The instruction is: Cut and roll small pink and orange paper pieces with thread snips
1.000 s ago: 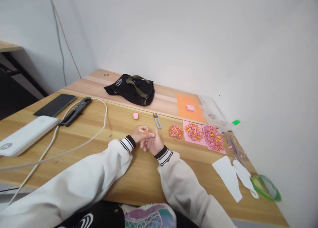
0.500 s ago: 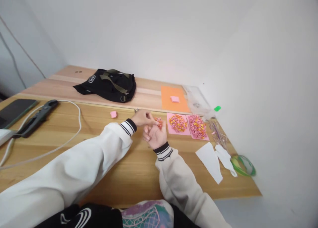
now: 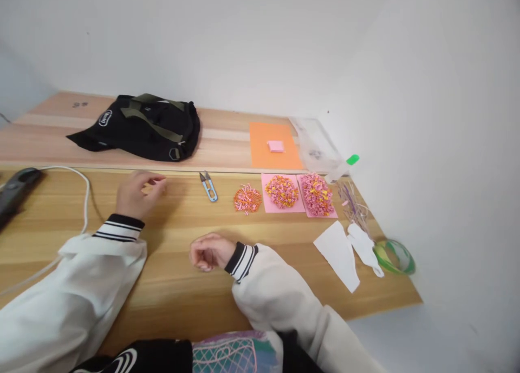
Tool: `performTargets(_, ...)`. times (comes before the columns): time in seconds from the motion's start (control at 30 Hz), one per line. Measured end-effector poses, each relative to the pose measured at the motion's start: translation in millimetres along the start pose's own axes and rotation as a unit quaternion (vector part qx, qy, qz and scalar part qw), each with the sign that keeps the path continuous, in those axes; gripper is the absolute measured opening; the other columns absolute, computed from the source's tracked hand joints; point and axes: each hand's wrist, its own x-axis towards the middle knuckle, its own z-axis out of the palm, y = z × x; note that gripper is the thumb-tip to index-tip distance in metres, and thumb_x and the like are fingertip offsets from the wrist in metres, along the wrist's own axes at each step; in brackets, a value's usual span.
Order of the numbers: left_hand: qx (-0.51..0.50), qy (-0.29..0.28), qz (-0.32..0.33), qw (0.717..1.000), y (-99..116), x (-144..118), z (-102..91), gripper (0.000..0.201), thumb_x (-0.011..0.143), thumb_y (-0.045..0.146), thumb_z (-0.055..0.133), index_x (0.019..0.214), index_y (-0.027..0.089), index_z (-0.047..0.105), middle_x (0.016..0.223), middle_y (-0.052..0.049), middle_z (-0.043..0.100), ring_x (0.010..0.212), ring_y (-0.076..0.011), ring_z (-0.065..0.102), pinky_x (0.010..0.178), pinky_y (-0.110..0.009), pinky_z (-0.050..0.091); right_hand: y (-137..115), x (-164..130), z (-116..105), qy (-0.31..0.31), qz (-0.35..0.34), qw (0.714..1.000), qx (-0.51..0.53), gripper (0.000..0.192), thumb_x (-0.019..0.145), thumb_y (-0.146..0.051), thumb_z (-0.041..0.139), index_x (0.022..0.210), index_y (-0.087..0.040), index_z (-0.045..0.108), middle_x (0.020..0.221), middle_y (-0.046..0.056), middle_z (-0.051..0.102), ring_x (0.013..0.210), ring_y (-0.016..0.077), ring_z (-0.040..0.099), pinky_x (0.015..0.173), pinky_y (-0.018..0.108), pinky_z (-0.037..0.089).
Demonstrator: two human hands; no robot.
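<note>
Resting left of the small snips (image 3: 208, 187), your left hand (image 3: 136, 195) has its fingers loosely bent and apart, and holds nothing I can see. Your right hand (image 3: 208, 252), nearer you than the snips, is curled closed. The snips look light, stiff and sharp: take them by the blue handle.

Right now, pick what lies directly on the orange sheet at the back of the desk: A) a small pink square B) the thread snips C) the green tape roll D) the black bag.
A: a small pink square rests on the orange sheet.
</note>
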Motion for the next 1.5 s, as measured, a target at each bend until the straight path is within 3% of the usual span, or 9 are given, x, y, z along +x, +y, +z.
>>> performTargets(0.1,0.108,0.045,-0.002,0.993,-19,-6,-3.7,0.033,0.078,0.037,0.045,0.087,0.011,0.064,0.089,-0.011,0.059,0.086,-0.0199,0.053,0.082,-0.031,0.040,-1,0,-1,-0.022,-0.011,1.000,0.005,0.033,0.073,-0.037,0.055,0.051,-0.013,0.049,0.037,-0.005,0.042,0.031,0.0061,0.034,0.034,0.020,0.024)
performTargets(0.33,0.189,-0.033,-0.016,0.981,-30,-13,8.5,0.037,0.078,0.044,0.045,0.095,0.019,0.066,0.108,-0.012,0.055,0.099,-0.0257,0.047,0.082,-0.035,0.034,4,-2,-5,-0.009,-0.041,0.997,0.064,0.027,0.071,-0.032,0.056,0.052,-0.013,0.051,0.038,-0.004,0.044,0.032,0.0062,0.035,0.034,0.021,0.023)
performTargets(0.73,0.169,-0.060,-0.034,0.983,-27,-15,6.6,0.036,0.075,0.044,0.050,0.100,0.021,0.064,0.112,-0.010,0.054,0.101,-0.0247,0.047,0.082,-0.034,0.030,7,-4,-6,0.017,-0.039,0.997,0.068,0.028,0.072,-0.032,0.056,0.052,-0.013,0.050,0.039,-0.004,0.044,0.032,0.0061,0.036,0.034,0.021,0.023)
performTargets(1.13,0.132,0.006,-0.005,0.991,-28,-16,0.8,0.039,0.078,0.047,0.044,0.095,0.019,0.065,0.109,-0.012,0.056,0.100,-0.0251,0.049,0.085,-0.036,0.032,5,-5,-5,0.052,-0.025,0.998,0.014,0.030,0.071,-0.037,0.056,0.052,-0.015,0.048,0.038,-0.004,0.042,0.033,0.0070,0.035,0.035,0.021,0.023)
performTargets(1.23,0.060,0.025,0.013,0.998,-14,-34,-2.4,0.034,0.078,0.042,0.045,0.091,0.018,0.064,0.102,-0.011,0.059,0.095,-0.0233,0.053,0.086,-0.035,0.036,3,-5,-2,0.121,-0.022,0.988,-0.088,0.028,0.073,-0.040,0.053,0.060,-0.015,0.051,0.042,-0.004,0.043,0.037,0.0079,0.037,0.037,0.022,0.027)
performTargets(1.3,-0.041,-0.015,0.030,0.999,-3,-51,-1.1,0.027,0.076,0.040,0.047,0.084,0.021,0.064,0.093,-0.008,0.061,0.089,-0.0218,0.056,0.083,-0.034,0.040,-3,-2,2,0.226,-0.060,0.943,-0.238,0.020,0.074,-0.036,0.053,0.071,-0.016,0.056,0.054,-0.002,0.051,0.047,0.0095,0.044,0.046,0.023,0.036)
performTargets(1.33,-0.094,-0.051,0.033,0.994,3,-59,0.5,0.024,0.075,0.038,0.049,0.082,0.022,0.064,0.089,-0.007,0.062,0.085,-0.0214,0.057,0.080,-0.034,0.042,-8,1,4,0.286,-0.096,0.896,-0.327,0.017,0.074,-0.032,0.052,0.078,-0.017,0.058,0.063,0.000,0.055,0.056,0.0110,0.048,0.054,0.025,0.041)
performTargets(1.43,-0.245,-0.088,-0.024,0.965,14,-74,7.2,0.022,0.070,0.038,0.058,0.084,0.022,0.063,0.087,-0.006,0.065,0.083,-0.0214,0.059,0.078,-0.036,0.045,-26,21,8,0.423,-0.191,0.693,-0.551,0.021,0.078,-0.022,0.046,0.094,-0.016,0.058,0.094,0.008,0.056,0.091,0.0174,0.050,0.083,0.033,0.039)
performTargets(1.5,-0.348,-0.073,-0.126,0.926,18,-76,11.3,0.030,0.064,0.040,0.064,0.085,0.019,0.061,0.083,-0.007,0.065,0.076,-0.0203,0.060,0.073,-0.036,0.047,-36,39,6,0.465,-0.171,0.586,-0.641,0.030,0.077,-0.019,0.046,0.106,-0.014,0.055,0.105,0.013,0.051,0.103,0.0216,0.044,0.090,0.037,0.034)
